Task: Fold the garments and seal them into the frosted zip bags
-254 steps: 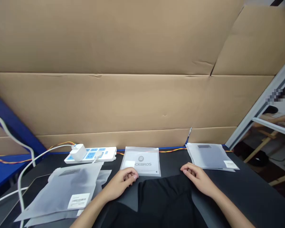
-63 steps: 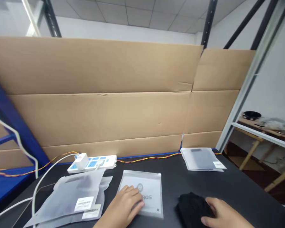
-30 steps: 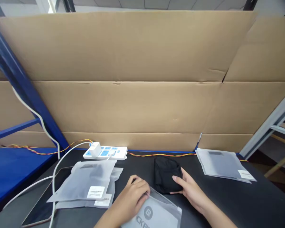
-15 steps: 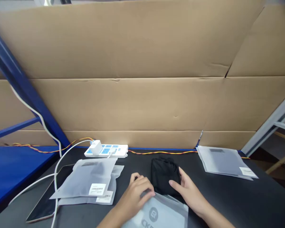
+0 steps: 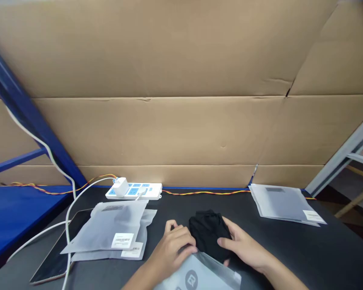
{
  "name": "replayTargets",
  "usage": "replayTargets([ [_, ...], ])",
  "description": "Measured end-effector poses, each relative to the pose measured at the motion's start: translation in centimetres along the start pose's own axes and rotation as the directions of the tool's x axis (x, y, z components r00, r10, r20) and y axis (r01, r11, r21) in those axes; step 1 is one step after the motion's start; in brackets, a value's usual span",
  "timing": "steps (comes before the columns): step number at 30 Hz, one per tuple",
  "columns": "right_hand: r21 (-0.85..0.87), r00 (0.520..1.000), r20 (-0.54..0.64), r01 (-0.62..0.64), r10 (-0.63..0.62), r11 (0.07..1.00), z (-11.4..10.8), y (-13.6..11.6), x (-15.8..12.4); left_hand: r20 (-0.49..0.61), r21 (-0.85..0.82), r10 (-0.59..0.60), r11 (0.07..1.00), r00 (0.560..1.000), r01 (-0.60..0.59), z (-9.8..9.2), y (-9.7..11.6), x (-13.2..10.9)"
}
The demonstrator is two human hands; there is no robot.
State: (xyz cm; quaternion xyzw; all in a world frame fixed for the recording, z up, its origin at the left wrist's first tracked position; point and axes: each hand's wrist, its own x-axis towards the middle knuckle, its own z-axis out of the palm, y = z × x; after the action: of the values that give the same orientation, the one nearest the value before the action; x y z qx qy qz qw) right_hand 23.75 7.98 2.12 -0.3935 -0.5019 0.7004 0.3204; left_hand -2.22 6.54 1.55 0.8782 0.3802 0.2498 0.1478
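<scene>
My left hand is closed on the top edge of a frosted plastic bag that carries a printed round logo. In my right hand is a folded black cloth, gripped at its right side with the thumb on top and fingers beneath. The cloth lies at the mouth of the bag, its lower end against the bag's opening. Whether that end is inside the bag, I cannot tell. The lower part of the bag runs out of view at the bottom.
Frosted bags with white labels lie at left, partly over a dark tablet-like device. More such bags lie at right. A white power strip with cables stands before the cardboard wall. A blue frame post rises at left.
My right hand has brought the black cloth slightly down and tilted it toward the bag. The bag's mouth has opened a little wider. My left hand stays at the bag's edge.
</scene>
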Motion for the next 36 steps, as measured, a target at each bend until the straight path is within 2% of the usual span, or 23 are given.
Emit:
replayTargets([
  [4,-0.114,0.978,0.14,-0.139,0.154,0.984,-1.4,-0.4,-0.7,-0.009,-0.024,-0.006,1.0,1.0,0.005,0.2,0.3,0.0],
  [6,-0.12,0.972,0.169,-0.144,0.163,0.982,-1.4,-0.3,-0.7,-0.006,-0.021,0.006,1.0,1.0,-0.006,0.3,0.4,0.0],
  [8,-0.1,0.986,0.117,-0.108,0.119,0.989,-0.7,0.2,-0.3,-0.004,-0.004,0.031,1.0,1.0,-0.031,0.3,0.5,0.1],
  [10,-0.094,0.997,0.012,-0.068,0.07,0.993,0.4,1.0,0.2,-0.018,0.016,0.051,0.999,0.999,-0.05,0.2,0.6,0.1],
  [13,-0.158,0.997,-0.081,-0.016,0.003,0.987,1.4,1.7,0.7,-0.03,-0.002,0.064,0.998,0.997,-0.064,-0.1,0.6,0.1],
  [15,-0.243,0.997,-0.026,0.066,-0.074,0.968,1.0,1.4,0.6,-0.01,-0.035,0.068,0.997,0.998,-0.068,-0.3,0.7,0.2],
  [17,-0.311,0.989,0.105,0.133,-0.105,0.941,0.1,0.8,0.4,0.019,-0.054,0.077,0.996,0.997,-0.076,-0.3,0.9,0.2],
  [20,-0.384,0.968,0.249,0.072,0.028,0.921,-1.4,-0.1,0.2,0.072,-0.028,0.114,0.993,0.991,-0.113,-0.1,1.6,0.2],
  [22,-0.465,0.951,0.263,-0.021,0.161,0.885,-1.7,-0.4,0.2,0.095,0.012,0.145,0.989,0.985,-0.147,0.2,2.1,0.3],
  [24,-0.589,0.921,0.256,-0.091,0.293,0.803,-1.5,-0.6,0.1,0.091,0.057,0.178,0.981,0.98,-0.184,0.5,2.7,0.3],
  [26,-0.699,0.881,0.26,-0.11,0.395,0.706,-0.7,-0.7,-0.1,0.08,0.083,0.233,0.967,0.969,-0.24,0.9,3.0,0.3],
  [27,-0.726,0.873,0.27,-0.093,0.406,0.681,-0.3,-0.8,-0.3,0.078,0.086,0.257,0.961,0.963,-0.263,1.0,3.1,0.3],
  [29,-0.694,0.896,0.301,-0.028,0.325,0.719,0.6,-0.8,-0.6,0.071,0.08,0.271,0.958,0.96,-0.277,1.2,2.9,0.2],
  [31,-0.578,0.948,0.276,0.032,0.159,0.815,1.1,-0.5,-0.7,0.055,0.076,0.219,0.972,0.974,-0.223,1.1,2.4,0.0],
  [33,-0.465,0.983,0.184,0.065,0.024,0.883,1.3,0.1,-0.3,0.03,0.082,0.122,0.989,0.992,-0.125,0.9,1.6,-0.3],
  [36,-0.428,0.993,0.05,0.116,-0.104,0.896,1.0,1.4,0.6,-0.02,0.101,-0.004,0.995,1.0,0.006,0.5,0.9,-0.6],
])
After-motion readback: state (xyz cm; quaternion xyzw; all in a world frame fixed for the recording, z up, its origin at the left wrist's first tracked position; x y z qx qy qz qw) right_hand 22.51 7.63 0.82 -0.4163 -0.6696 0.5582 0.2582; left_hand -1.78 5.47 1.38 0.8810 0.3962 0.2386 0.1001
